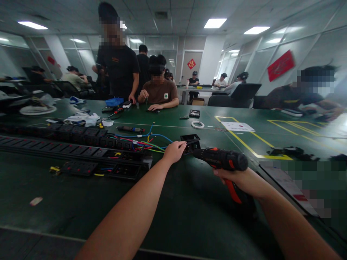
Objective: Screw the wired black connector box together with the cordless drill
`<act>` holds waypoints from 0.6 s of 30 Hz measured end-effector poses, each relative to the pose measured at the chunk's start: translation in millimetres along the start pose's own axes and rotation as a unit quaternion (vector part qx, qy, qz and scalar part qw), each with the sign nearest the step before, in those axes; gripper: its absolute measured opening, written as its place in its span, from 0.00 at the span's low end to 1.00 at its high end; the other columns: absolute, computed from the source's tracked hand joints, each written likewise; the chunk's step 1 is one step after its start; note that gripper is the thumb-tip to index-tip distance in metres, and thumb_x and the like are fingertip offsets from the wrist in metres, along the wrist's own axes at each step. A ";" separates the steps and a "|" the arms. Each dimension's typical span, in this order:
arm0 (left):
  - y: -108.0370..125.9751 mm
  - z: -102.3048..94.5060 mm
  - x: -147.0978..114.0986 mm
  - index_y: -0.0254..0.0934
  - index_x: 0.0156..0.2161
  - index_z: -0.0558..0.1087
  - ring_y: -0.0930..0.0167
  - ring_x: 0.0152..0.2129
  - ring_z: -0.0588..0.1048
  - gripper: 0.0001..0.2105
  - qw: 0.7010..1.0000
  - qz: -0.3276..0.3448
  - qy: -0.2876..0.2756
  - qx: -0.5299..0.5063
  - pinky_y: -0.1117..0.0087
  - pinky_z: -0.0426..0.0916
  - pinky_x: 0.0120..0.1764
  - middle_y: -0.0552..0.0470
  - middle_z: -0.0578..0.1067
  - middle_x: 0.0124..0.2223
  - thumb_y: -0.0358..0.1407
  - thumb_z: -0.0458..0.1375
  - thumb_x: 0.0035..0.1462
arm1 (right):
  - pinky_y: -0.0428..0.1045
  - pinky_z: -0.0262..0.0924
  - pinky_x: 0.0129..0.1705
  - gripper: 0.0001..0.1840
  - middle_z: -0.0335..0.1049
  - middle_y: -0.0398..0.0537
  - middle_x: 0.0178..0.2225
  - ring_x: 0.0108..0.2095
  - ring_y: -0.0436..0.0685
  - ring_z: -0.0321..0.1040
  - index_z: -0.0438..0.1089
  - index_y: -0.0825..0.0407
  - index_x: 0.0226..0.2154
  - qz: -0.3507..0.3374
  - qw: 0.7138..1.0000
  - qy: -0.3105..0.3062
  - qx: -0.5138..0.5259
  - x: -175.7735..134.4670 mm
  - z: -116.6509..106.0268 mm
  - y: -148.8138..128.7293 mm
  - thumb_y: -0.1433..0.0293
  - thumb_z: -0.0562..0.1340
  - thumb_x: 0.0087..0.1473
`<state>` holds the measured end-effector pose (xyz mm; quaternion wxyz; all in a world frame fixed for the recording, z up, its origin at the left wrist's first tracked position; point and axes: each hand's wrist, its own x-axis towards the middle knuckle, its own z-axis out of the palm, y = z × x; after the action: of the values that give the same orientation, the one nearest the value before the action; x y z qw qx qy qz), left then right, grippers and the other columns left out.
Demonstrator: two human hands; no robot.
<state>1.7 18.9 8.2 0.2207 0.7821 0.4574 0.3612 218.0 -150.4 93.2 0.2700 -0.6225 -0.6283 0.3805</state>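
My right hand (241, 178) grips a black and orange cordless drill (219, 158), its nose pointing left. The drill's tip reaches a black plastic frame (193, 138), which my left hand (175, 151) pinches at its near left side. Whether the tip touches the frame or a screw is too dark to tell. Coloured wires (151, 144) run leftward from beside my left hand to a row of black socket modules (89, 135). In front of them lies a long black power strip housing (54, 147). A separate socket block (80, 168) rests nearer to me.
A screwdriver-like tool (130, 129) and a white tape roll (197, 124) lie farther back on the green table (173, 216). Black parts (292, 152) and a paper sheet (238, 126) are to the right. Across the table, one person (159, 92) sits and another (118, 68) stands.
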 end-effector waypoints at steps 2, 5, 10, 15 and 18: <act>0.8 -0.6 -0.2 0.41 0.54 0.77 0.65 0.51 0.75 0.20 1.000 -0.003 -0.002 0.001 0.67 0.66 0.57 0.49 0.78 0.54 0.43 0.48 0.67 | 0.49 0.58 0.28 0.18 0.68 0.42 0.22 0.25 0.53 0.63 0.70 0.51 0.28 0.005 1.000 -0.002 0.003 -0.1 -0.1 -0.3 0.53 0.67 0.50; 1.1 -0.8 0.1 0.41 0.54 0.77 0.65 0.51 0.75 0.20 1.000 -0.003 -0.002 0.000 0.67 0.66 0.56 0.49 0.78 0.54 0.43 0.48 0.67 | 0.49 0.57 0.28 0.18 0.68 0.42 0.23 0.25 0.53 0.63 0.70 0.51 0.28 0.006 1.000 -0.006 0.005 -0.2 -0.3 -0.6 0.53 0.66 0.50; -2.0 1.7 1.3 0.41 0.54 0.77 0.64 0.51 0.75 0.19 1.000 0.006 0.004 -0.004 0.67 0.66 0.57 0.49 0.78 0.54 0.43 0.49 0.67 | 0.50 0.58 0.29 0.18 0.67 0.42 0.23 0.26 0.54 0.63 0.70 0.52 0.31 0.003 1.000 -0.013 0.007 0.8 -0.5 2.1 0.53 0.66 0.51; -3.9 3.5 1.7 0.40 0.53 0.78 0.65 0.52 0.75 0.19 1.000 0.009 0.007 -0.004 0.67 0.65 0.57 0.49 0.78 0.54 0.43 0.49 0.67 | 0.50 0.58 0.30 0.17 0.67 0.42 0.24 0.27 0.54 0.63 0.70 0.52 0.31 -0.006 1.000 -0.020 0.004 2.8 -0.7 4.7 0.54 0.65 0.52; -3.7 3.1 1.5 0.40 0.54 0.77 0.65 0.52 0.74 0.19 1.000 0.009 0.005 -0.004 0.67 0.65 0.57 0.49 0.78 0.54 0.43 0.49 0.67 | 0.49 0.57 0.30 0.18 0.67 0.42 0.23 0.26 0.53 0.62 0.69 0.52 0.28 -0.008 1.000 -0.019 0.000 2.7 -0.8 2.8 0.54 0.65 0.52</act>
<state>2.5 22.0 4.2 0.2182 0.7835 0.4499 0.3689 220.0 -147.8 91.1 0.2613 -0.6100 -0.6384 0.3900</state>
